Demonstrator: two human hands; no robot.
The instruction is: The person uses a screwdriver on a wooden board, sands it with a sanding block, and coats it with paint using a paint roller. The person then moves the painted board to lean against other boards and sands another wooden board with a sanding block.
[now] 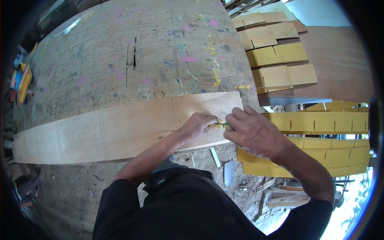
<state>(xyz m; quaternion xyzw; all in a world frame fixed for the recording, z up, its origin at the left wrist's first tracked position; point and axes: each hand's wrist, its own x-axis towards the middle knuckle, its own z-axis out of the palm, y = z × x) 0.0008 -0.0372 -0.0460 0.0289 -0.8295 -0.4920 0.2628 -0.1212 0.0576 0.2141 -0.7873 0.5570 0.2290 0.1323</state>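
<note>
A long, pale plywood strip (132,128) with pencilled cross lines lies along the near edge of the worktable (120,48). Over its right end, my left hand (198,126) is closed, its fingertips around a small yellowish thing (217,125) whose kind I cannot make out. Just to the right, my right hand (254,132) is curled into a grip on a slim green object (226,124). A thin dark piece runs between the green part and my left fingertips. Most of the green object is hidden inside my fist.
Notched yellow boards (320,122) lie to the right, with more cut wooden pieces (280,52) stacked behind them. A yellow tray (25,85) with small items sits at the far left. Offcuts (286,196) and scraps litter the floor. The tabletop has a split and paint spots.
</note>
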